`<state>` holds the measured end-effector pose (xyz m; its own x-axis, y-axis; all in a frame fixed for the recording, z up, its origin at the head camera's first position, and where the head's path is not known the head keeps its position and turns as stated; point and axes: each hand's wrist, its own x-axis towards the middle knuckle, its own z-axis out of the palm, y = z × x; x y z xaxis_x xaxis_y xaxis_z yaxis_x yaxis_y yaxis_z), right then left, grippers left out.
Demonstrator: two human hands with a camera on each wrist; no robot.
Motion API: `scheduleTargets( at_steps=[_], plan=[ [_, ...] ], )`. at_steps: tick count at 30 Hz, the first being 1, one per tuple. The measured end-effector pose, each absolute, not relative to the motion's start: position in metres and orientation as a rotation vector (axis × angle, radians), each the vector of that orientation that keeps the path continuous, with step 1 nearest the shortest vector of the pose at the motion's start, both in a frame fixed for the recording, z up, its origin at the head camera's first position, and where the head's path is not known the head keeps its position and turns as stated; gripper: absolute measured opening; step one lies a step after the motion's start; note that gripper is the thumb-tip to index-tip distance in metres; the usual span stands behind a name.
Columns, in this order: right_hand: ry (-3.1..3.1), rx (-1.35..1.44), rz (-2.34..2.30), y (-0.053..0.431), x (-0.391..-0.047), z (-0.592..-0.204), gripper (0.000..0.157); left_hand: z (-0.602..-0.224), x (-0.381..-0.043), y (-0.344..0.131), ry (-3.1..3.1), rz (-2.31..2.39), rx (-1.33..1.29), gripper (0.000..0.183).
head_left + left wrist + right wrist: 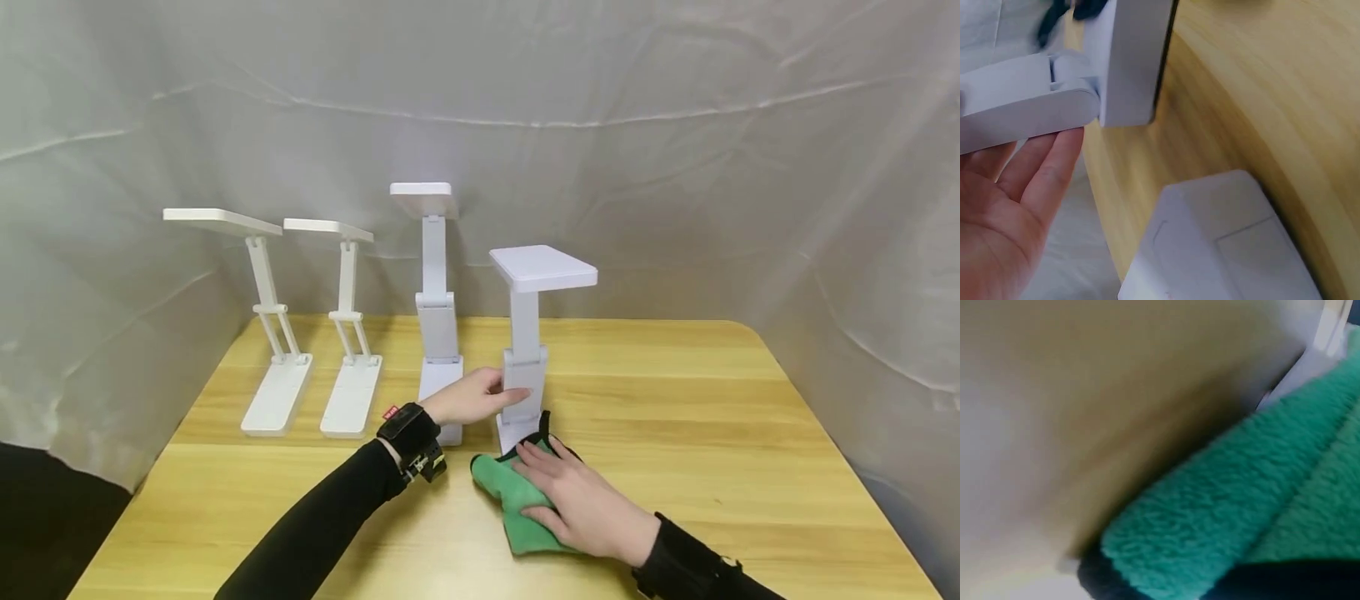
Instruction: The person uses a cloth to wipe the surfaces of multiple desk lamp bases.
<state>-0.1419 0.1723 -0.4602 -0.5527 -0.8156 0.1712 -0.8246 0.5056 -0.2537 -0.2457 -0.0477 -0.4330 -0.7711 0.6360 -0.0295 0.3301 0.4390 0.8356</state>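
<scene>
My left hand (468,396) holds the lower arm of a white folding desk lamp (523,379), thumb across its front and the other fingers behind. In the left wrist view, fingers (1054,169) of that hand lie along the lamp's arm (1029,103) beside the hinge. My right hand (577,504) lies with fingers extended over a green cloth (498,479) with black edging, pressing it at the near part of the lamp's base (513,432). Folded and fluffy, the cloth (1229,487) fills much of the right wrist view; the right fingers are hidden there.
Left of the held lamp stands another white lamp (438,325), its base partly behind my left hand. Two more lamps, one (348,396) and another (276,396), stand further left. A grey sheet (675,167) hangs behind the wooden table (675,400).
</scene>
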Motion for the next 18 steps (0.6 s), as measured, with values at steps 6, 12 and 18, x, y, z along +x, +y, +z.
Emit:
scheduleTargets(
  at_steps=[6,12,18],
  plan=[
    [-2.753,1.277,0.413,0.181,-0.137,-0.454,0.052,-0.431,-0.245,-0.05,2.378,1.23,0.826,0.043],
    [-2.801,0.985,0.144,0.163,-0.144,-0.453,0.06,-0.431,-0.245,-0.05,2.424,1.191,0.85,0.042],
    [-2.696,1.285,0.146,0.155,-0.131,-0.458,0.063,-0.432,-0.245,-0.048,2.426,1.17,0.85,0.042]
  ],
)
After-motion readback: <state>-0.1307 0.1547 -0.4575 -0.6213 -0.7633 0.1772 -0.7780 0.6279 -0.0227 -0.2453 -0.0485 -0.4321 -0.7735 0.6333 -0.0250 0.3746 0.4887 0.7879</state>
